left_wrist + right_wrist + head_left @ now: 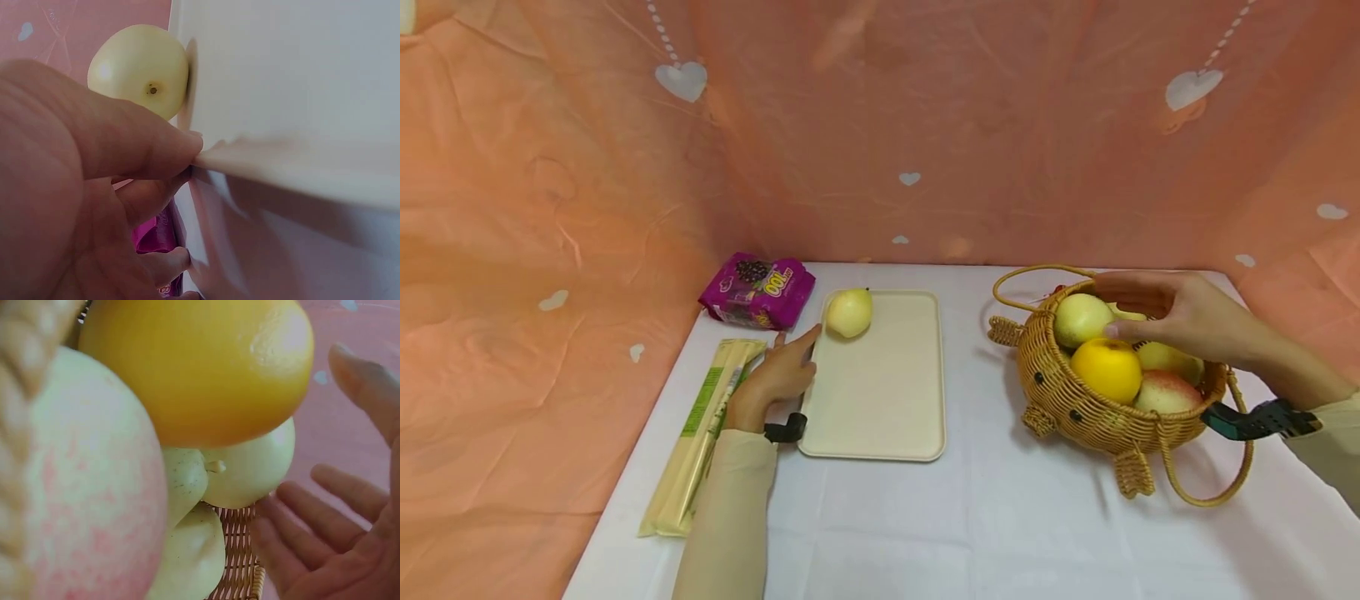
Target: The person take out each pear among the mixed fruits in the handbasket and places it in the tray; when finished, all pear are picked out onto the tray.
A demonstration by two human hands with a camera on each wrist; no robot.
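My left hand (pixel 778 375) is at the left edge of a cream rectangular tray (pixel 880 400). In the left wrist view its thumb and index finger pinch the tray's rim, close beside a pale yellow pear (pixel 848 313) lying in the tray's far left corner. Over the wicker basket (pixel 1048 400) at the right reaches my right hand (pixel 1206 321), fingers spread and thumb apart in the right wrist view. Its thumb tip comes right up to a pale pear (pixel 1084 320) in the basket. Around that lie an orange-yellow fruit (pixel 1107 372), a red-blushed fruit (pixel 1167 393) and more pale pears.
A purple snack packet (pixel 758 292) sits at the back left, beyond the tray. Long, pale packaged noodles (pixel 700 442) lie along the left, partly behind my left forearm. The basket's rope handles (pixel 1210 500) flop outward at its sides. An orange curtain (pixel 880 125) surrounds the white table.
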